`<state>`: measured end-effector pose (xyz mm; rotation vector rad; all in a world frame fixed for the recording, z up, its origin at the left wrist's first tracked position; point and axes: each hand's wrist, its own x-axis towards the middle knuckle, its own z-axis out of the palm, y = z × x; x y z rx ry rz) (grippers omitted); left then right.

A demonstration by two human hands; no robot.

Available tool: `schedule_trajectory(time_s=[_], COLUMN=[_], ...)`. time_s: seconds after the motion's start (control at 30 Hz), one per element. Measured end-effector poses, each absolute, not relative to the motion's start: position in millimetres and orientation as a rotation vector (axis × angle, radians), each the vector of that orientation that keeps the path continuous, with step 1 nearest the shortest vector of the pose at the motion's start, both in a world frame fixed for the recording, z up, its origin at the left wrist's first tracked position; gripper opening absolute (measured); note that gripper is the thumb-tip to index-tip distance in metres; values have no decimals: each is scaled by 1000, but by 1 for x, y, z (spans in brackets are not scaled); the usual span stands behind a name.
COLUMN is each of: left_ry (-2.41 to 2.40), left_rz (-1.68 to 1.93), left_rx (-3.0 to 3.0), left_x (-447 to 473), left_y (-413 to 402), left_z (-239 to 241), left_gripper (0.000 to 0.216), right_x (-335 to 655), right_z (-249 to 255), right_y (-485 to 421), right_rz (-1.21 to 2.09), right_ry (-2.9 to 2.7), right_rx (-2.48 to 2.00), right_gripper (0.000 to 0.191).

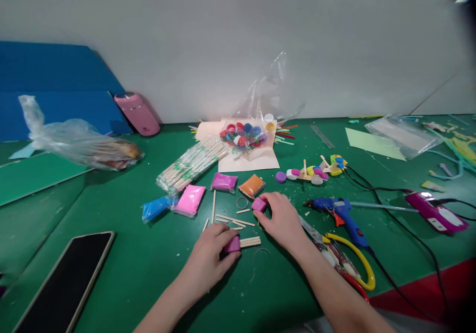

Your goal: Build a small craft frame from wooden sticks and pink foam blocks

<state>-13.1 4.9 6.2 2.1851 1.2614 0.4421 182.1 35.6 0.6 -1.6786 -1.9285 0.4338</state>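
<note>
Pressing magenta clay lump [232, 244] onto wooden stick bundle [250, 242] end: left hand [208, 256], fingers grasping. Right hand [283, 220], one o'clock, pinches second clay block [259, 204], apparently kept ready.

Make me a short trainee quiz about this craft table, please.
1. True or false: the blue glue gun lies to the right of the right hand.
2. The clay lump in the left hand's grip is: A magenta, B orange, C blue.
3. Which hand pinches the small block beside the orange packet?
Key: 1 true; 2 A; 3 the right hand.
</note>
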Motion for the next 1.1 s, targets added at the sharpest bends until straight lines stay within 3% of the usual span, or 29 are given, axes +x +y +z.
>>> schedule_trajectory(time_s=[0.2, 0.43, 0.6, 0.67, 0.83, 1.1], left_ry=[1263, 1264, 1280, 1288, 1337, 1201], left_rz=[435, 414, 518, 607, 886, 913], left_rx=[2183, 2170, 2167, 2159, 2030, 1606], left_x=[-13, -12, -13, -11, 7, 41], left_y=[5, 5, 4, 2, -7, -14], left_z=[6, 8, 9, 14, 38, 59], left_gripper=[24, 25, 39, 41, 21, 20], right_x=[188, 200, 204, 203, 198, 199], right_z=[13, 18, 19, 22, 34, 46], right_y=[22, 2, -6, -8, -13, -21], right_rz=[532, 861, 936, 938, 802, 705], right_ry=[-1884, -1664, -1628, -1634, -1673, -1837], right_rx=[-1588, -1368, -1345, -1325, -1294, -1102], right_gripper=[23, 27, 27, 26, 26, 34])
